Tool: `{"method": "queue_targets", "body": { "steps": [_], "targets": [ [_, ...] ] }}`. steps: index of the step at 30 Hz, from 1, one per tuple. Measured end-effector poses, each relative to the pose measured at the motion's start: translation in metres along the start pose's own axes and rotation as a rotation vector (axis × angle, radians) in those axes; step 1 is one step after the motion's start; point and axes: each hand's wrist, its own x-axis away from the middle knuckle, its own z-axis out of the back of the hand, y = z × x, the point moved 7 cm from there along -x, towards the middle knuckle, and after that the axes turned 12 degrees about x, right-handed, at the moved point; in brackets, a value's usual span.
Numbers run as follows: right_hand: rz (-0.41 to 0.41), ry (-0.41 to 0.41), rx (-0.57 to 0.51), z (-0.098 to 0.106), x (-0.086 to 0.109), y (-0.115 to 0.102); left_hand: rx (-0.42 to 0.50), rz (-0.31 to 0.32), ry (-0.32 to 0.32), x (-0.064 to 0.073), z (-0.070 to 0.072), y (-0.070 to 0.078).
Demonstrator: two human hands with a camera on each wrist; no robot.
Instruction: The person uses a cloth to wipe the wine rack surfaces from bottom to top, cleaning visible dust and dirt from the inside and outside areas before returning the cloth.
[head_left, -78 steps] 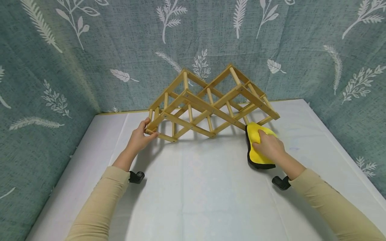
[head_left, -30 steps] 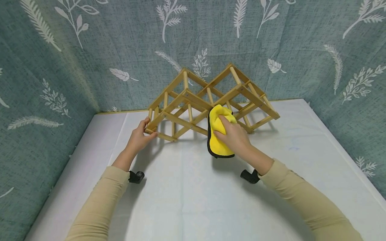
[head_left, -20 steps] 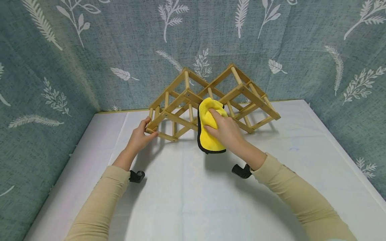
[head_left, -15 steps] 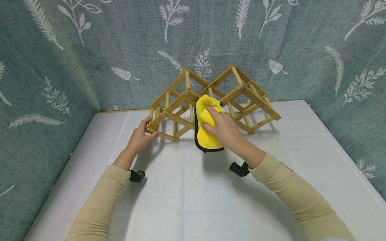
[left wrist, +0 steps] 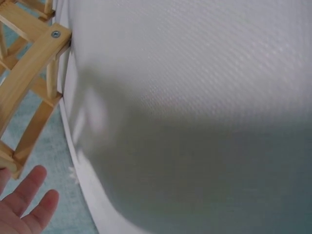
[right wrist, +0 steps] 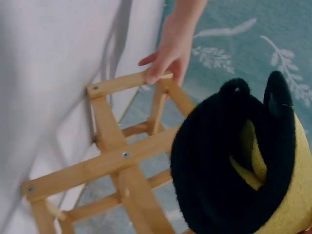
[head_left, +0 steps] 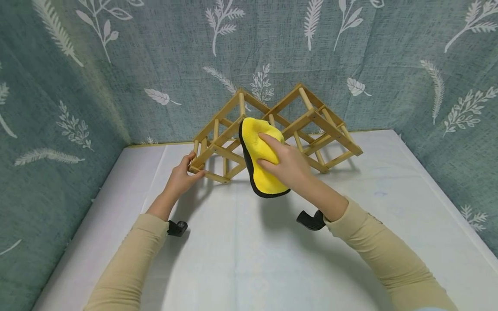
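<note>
A folding lattice rack of pale wooden slats and dowels, like a wine rack, stands near the back wall. My left hand grips its left end, thumb on the front of the low corner and fingers behind. The right wrist view also has that left hand at the rack's corner. My right hand holds a yellow towel with a black edge, bunched between thumb and fingers. The towel lies over the front slats left of the rack's middle and hides them. Its dark side faces the right wrist camera.
The rack stands on a white-covered table. Green leaf-patterned fabric hangs behind and on both sides. Black wrist-camera mounts stick out by both cuffs, low over the table.
My right hand has carried the towel leftward along the rack's front, from its lower right part to left of the middle. The left hand and the rack have stayed in place.
</note>
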Motion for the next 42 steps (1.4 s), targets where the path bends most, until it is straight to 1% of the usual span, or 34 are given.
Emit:
{"method": "queue_targets", "body": {
  "steps": [3, 6, 10, 15, 18, 22, 25, 30, 34, 37, 42],
  "targets": [
    [-0.018, -0.036, 0.022, 0.002, 0.016, 0.013, 0.002, 0.004, -0.002, 0.0, -0.001, -0.001],
    [-0.057, -0.109, 0.082, 0.0, 0.034, 0.034, 0.001, 0.002, 0.001, 0.0, -0.002, -0.002],
    [-0.129, -0.213, 0.168, -0.006, 0.057, 0.075, -0.006, 0.001, 0.01, 0.0, -0.001, -0.001],
    [-0.204, -0.343, 0.234, -0.013, 0.084, 0.124, -0.011, -0.005, 0.009, 0.001, -0.001, 0.0],
    [-0.213, -0.408, 0.281, -0.016, 0.093, 0.144, -0.014, -0.008, 0.009, 0.002, 0.0, 0.001],
    [-0.214, -0.461, 0.322, -0.019, 0.095, 0.16, -0.022, -0.013, 0.014, 0.003, 0.0, 0.002],
    [-0.209, -0.462, 0.329, -0.022, 0.089, 0.167, -0.017, -0.015, 0.012, 0.002, 0.0, 0.002],
    [-0.15, -0.399, 0.365, -0.026, 0.073, 0.165, -0.011, -0.012, 0.011, 0.002, -0.001, 0.001],
    [-0.095, -0.321, 0.396, -0.028, 0.064, 0.154, -0.014, -0.012, 0.004, 0.002, -0.002, 0.001],
    [-0.079, -0.268, 0.392, -0.027, 0.059, 0.144, -0.013, -0.015, -0.002, 0.001, -0.001, 0.001],
    [-0.085, -0.244, 0.373, -0.027, 0.048, 0.129, -0.013, -0.011, -0.004, 0.002, 0.0, 0.001]
  ]
}}
